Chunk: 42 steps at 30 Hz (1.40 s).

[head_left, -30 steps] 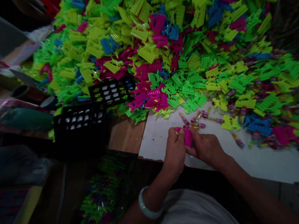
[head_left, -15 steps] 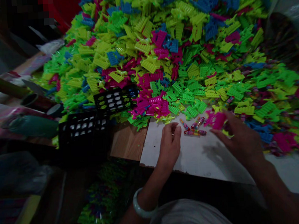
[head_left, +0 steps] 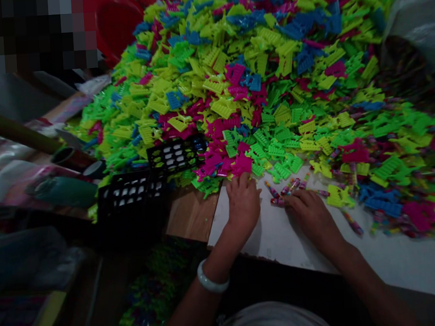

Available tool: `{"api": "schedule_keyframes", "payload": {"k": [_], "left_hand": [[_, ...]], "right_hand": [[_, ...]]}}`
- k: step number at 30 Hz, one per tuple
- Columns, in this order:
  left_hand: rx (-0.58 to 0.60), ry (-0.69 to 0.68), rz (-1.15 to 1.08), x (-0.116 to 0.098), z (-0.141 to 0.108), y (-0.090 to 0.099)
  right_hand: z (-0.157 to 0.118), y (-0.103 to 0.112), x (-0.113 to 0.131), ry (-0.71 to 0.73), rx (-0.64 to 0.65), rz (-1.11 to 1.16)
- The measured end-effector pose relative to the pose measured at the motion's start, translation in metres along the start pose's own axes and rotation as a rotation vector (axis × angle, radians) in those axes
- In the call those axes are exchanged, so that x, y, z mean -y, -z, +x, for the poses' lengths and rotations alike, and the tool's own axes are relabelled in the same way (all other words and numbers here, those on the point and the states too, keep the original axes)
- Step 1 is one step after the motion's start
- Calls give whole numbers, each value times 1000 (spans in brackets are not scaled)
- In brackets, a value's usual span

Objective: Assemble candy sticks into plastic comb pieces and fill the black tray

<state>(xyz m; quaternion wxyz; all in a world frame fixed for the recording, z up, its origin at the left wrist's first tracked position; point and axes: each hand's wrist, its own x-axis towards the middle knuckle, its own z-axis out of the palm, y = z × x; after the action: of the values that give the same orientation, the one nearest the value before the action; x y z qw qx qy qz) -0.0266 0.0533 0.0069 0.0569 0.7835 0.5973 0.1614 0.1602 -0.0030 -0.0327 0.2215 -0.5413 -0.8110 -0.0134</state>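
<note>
The table is part bare wood. Most of it is under a big heap of pink, blue, green and yellow toys. A white board runs along the table's front edge, from the wood out to the right. A red tub is up by the heap's far left side. A clear bag is at the heap's far right side. A black crate with holes is at the table's front edge, left of the wood.

The left hand reaches over the board's back left corner. Its fingertips are at a pink toy on the heap's front edge. I cannot tell if they pinch it. The right hand is over the middle of the board, well apart from the left. Its fingertips are down at some little bright tubes. I cannot tell if they have hold of one.

A white bangle is on the left arm. A yellow toy lies on the board, right of the right hand.
</note>
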Motion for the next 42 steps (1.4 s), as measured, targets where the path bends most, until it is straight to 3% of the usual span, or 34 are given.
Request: {"api": "schedule_keyframes", "payload": {"k": [3,7,12,16,20,25,28,31,34,38,42], "left_hand": [[-51,-3,-153,4,-10,4],[-196,75,-203,9,4,6],[-46,87,-85,-3,25,-4],[9,85,-78,-9,19,-7],[33,54,-232,-3,5,-5],[95,49,-537,2,-14,-6],[130,180,-674,-1,-22,-4],[94,271,-819,-7,-29,-1],[77,287,-964,-15,-35,0],[157,326,-1270,-18,-38,3],[159,461,-1458,-12,-38,11]], "right_hand": [[-1,3,-11,17,5,14],[-1,4,-11,54,6,-24],[0,-1,7,32,18,12],[-4,13,4,-49,-10,143],[-7,28,-2,-40,34,113],[-3,15,11,29,128,-22],[0,6,23,-18,81,152],[2,7,28,-289,29,497],[7,14,28,-513,67,793],[11,20,23,-473,135,936],[7,24,19,-496,64,1047]]}}
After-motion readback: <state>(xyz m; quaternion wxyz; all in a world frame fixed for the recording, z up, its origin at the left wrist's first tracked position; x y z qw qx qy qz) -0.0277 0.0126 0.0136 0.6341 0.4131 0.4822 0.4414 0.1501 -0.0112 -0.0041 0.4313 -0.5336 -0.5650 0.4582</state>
